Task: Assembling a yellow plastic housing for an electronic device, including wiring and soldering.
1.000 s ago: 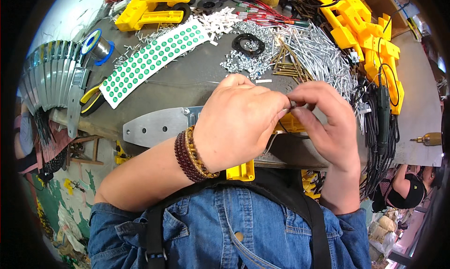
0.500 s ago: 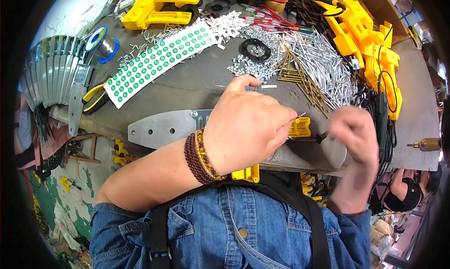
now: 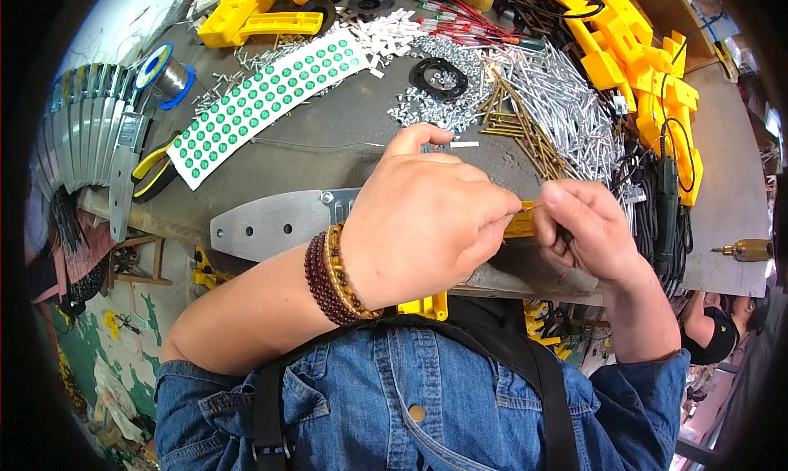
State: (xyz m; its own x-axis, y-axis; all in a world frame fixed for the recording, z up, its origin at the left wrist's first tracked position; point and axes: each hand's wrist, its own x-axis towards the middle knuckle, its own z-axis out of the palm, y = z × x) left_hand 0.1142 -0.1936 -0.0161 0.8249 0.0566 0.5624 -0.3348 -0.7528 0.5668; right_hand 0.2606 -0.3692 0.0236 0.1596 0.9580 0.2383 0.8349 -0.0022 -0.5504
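Note:
My left hand (image 3: pixel 427 217), with beaded bracelets at the wrist, is closed palm down. Its fingertips pinch a thin wire (image 3: pixel 525 209), of which only a short end shows. Close to that end is my right hand (image 3: pixel 587 229), its fingers curled and thumb pressed in; what they hold, if anything, is hidden. Partly under my left hand and wrist lies a flat grey metal plate (image 3: pixel 267 225) with round holes. A yellow plastic part (image 3: pixel 519 225) shows behind the fingertips, and another yellow piece (image 3: pixel 424 307) sits between my left wrist and my body.
Piles of silvery screws (image 3: pixel 558 102), brass-coloured rods (image 3: pixel 521 130) and small metal bits lie at the far right. A sheet of green round stickers (image 3: pixel 271 102), a solder wire spool (image 3: pixel 168 77), pliers (image 3: pixel 156 171) and a row of grey metal plates (image 3: pixel 90 134) are on the left. Yellow housings (image 3: pixel 648 69) stand at right.
My right hand has moved left and come up beside my left fingertips. My left hand keeps its pinch. The whole view has shifted slightly.

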